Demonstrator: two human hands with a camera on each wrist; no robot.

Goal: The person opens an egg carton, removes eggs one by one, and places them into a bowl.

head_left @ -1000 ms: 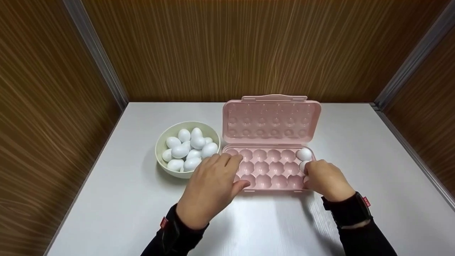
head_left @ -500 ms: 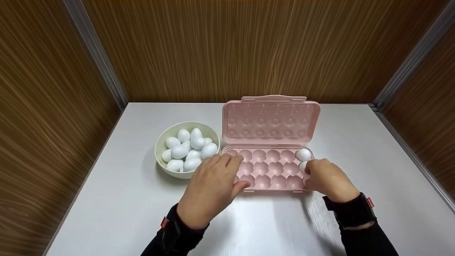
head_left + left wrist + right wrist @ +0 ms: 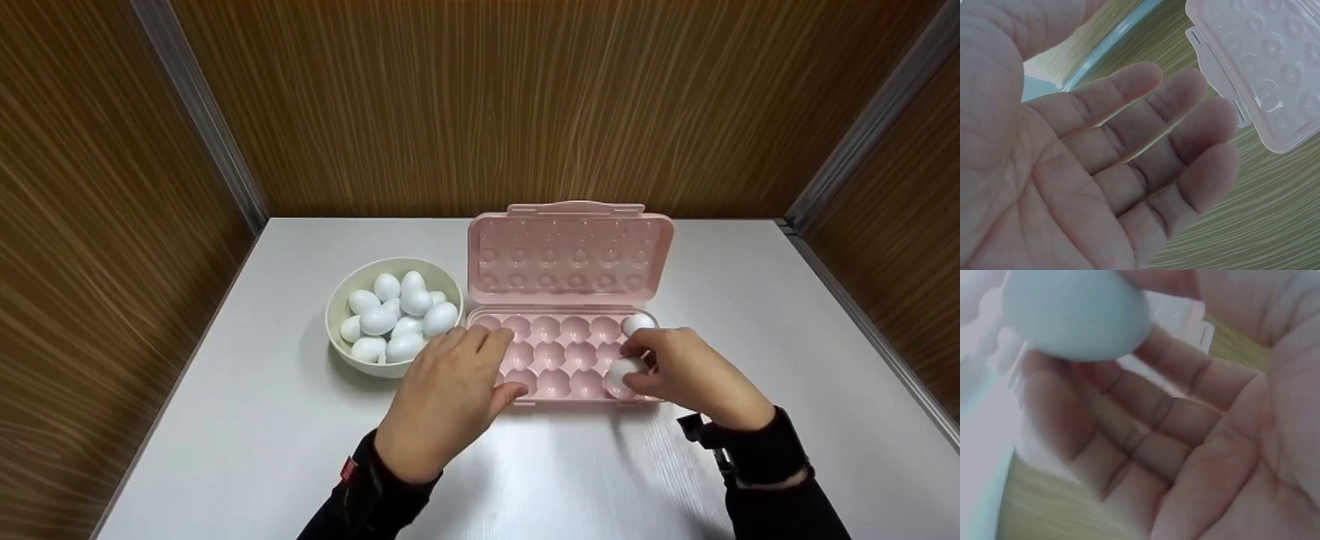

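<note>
My right hand (image 3: pixel 694 371) pinches a white egg (image 3: pixel 626 371) between thumb and fingers, over the front right corner of the pink egg carton (image 3: pixel 566 400). In the right wrist view, that egg (image 3: pixel 1075 312) fills the upper left, against the curled fingers (image 3: pixel 1050 410). One more white egg (image 3: pixel 638 324) sits in the carton's back right cup. The middle right cup is hidden behind the right hand. My left hand (image 3: pixel 446 405) hovers at the carton's left end with relaxed fingers, covering some cups. Its palm (image 3: pixel 1061 191) holds nothing in the left wrist view.
A pale green bowl (image 3: pixel 341 345) piled with several white eggs (image 3: pixel 379 320) stands left of the carton. The carton's lid (image 3: pixel 570 255) is raised at the back. Wood-grain panels (image 3: pixel 480 112) enclose the white table (image 3: pixel 262 450) at the back and sides.
My right hand has shifted slightly and raised its fingers, with an egg now showing in its pinch. The egg seen earlier in the middle right cup is out of sight there. The left hand stays put.
</note>
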